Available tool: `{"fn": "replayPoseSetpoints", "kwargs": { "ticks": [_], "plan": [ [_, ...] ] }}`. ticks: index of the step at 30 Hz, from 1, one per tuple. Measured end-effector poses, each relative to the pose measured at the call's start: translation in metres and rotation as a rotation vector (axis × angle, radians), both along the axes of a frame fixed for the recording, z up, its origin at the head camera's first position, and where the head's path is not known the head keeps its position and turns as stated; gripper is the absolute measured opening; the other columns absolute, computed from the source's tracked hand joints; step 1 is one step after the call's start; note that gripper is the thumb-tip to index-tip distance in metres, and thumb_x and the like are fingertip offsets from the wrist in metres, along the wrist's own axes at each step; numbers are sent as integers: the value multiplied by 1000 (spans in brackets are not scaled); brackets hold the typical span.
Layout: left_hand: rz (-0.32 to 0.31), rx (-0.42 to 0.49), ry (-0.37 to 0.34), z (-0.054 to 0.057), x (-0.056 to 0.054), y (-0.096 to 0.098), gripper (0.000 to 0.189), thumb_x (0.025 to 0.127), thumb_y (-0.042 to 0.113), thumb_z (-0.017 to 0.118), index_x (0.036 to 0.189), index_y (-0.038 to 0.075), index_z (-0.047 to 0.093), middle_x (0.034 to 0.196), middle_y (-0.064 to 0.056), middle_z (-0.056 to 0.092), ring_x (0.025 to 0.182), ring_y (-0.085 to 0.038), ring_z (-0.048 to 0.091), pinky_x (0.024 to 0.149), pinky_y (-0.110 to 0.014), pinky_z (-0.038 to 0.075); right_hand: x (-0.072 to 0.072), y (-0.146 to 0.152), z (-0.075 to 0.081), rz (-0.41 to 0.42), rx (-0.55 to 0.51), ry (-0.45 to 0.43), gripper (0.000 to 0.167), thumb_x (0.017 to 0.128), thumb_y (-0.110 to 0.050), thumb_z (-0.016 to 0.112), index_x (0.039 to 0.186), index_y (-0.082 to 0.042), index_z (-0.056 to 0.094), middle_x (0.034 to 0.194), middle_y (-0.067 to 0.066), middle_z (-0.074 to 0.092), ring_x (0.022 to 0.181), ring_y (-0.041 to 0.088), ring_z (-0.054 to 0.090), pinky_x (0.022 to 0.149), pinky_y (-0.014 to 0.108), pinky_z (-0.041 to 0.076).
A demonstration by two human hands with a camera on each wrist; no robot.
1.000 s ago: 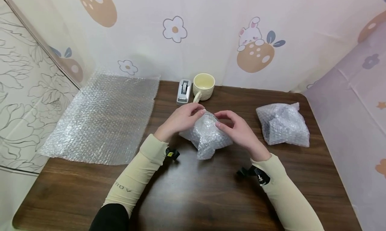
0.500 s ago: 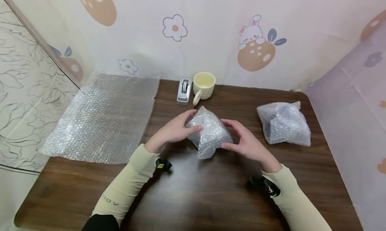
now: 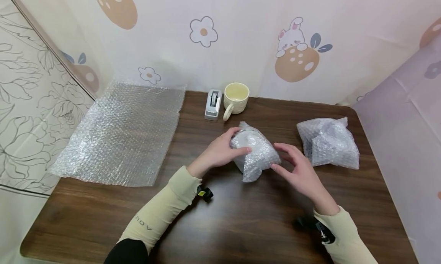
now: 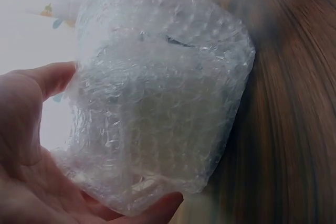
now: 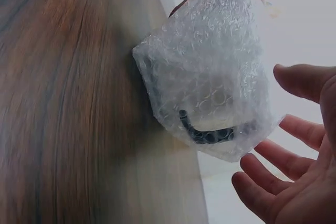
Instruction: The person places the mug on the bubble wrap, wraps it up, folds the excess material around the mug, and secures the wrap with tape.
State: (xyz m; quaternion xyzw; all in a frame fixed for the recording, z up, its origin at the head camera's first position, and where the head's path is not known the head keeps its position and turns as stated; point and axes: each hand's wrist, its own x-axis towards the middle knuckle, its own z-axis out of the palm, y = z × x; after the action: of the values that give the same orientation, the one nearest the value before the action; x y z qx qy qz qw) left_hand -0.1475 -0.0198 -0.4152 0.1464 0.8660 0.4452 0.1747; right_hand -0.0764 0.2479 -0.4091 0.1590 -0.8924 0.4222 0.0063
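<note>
A bubble-wrapped bundle (image 3: 256, 151) stands on the table in front of me, its wrap folded over and crumpled at one corner. My left hand (image 3: 224, 149) holds it from the left; in the left wrist view the thumb and curled fingers lie on two sides of the wrapped bundle (image 4: 157, 108). A dark curved mark (image 5: 210, 134) shows through the plastic in the right wrist view. On the bundle's right is my right hand (image 3: 298, 170), fingers spread and loosely bent, its fingertips right at the wrap.
A second bubble-wrapped bundle (image 3: 330, 143) lies at the right. Behind the hands stand a cream mug (image 3: 236, 99) and a grey tape dispenser (image 3: 213, 105). A flat bubble-wrap sheet (image 3: 127, 133) covers the table's left part, and a printed curtain (image 3: 241, 45) hangs behind.
Both hands came down from the bundle's top to its sides. The bundle then shifted right with the left hand, while the right hand moved right and opened wider.
</note>
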Motion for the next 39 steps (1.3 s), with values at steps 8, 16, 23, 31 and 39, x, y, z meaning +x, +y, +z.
{"fn": "replayPoseSetpoints", "kwargs": {
  "ticks": [8, 16, 23, 31, 39],
  "plan": [
    [-38, 26, 19, 1, -8, 43, 82, 85, 62, 67, 151, 20, 38, 147, -5, 50, 129, -22, 50, 102, -42, 44, 15, 20, 4, -108, 155, 370, 43, 90, -24, 75, 127, -2, 64, 137, 15, 55, 124, 33, 50, 105, 19, 32],
    [-80, 25, 13, 0, -15, 80, 82, 86, 63, 66, 150, 20, 38, 146, -2, 50, 127, -18, 51, 100, -38, 45, 14, 22, 1, -8, 197, 636, 51, 101, -42, 55, 117, 4, 69, 128, 22, 62, 123, 44, 50, 114, 45, 30],
    [-132, 31, 1, -1, -22, 104, 81, 87, 63, 65, 152, 23, 37, 147, 1, 48, 128, -13, 49, 101, -34, 44, 14, 27, 1, -42, 226, 632, 52, 102, -41, 52, 113, 7, 70, 119, 22, 66, 116, 43, 55, 114, 37, 31],
    [-186, 55, -14, 2, -29, 97, 82, 89, 62, 63, 153, 19, 35, 147, -1, 49, 128, -13, 49, 102, -31, 43, 13, 30, 4, -30, 273, 600, 52, 102, -41, 51, 116, 7, 68, 121, 22, 65, 118, 42, 53, 115, 35, 29],
    [-115, -25, 105, 28, -36, 46, 59, 96, 59, 55, 136, 16, 56, 129, 1, 62, 115, -15, 59, 95, -31, 46, 12, 26, 8, -23, 197, 615, 54, 101, -45, 54, 112, 5, 71, 118, 20, 67, 115, 41, 55, 113, 33, 31]
  ]
}}
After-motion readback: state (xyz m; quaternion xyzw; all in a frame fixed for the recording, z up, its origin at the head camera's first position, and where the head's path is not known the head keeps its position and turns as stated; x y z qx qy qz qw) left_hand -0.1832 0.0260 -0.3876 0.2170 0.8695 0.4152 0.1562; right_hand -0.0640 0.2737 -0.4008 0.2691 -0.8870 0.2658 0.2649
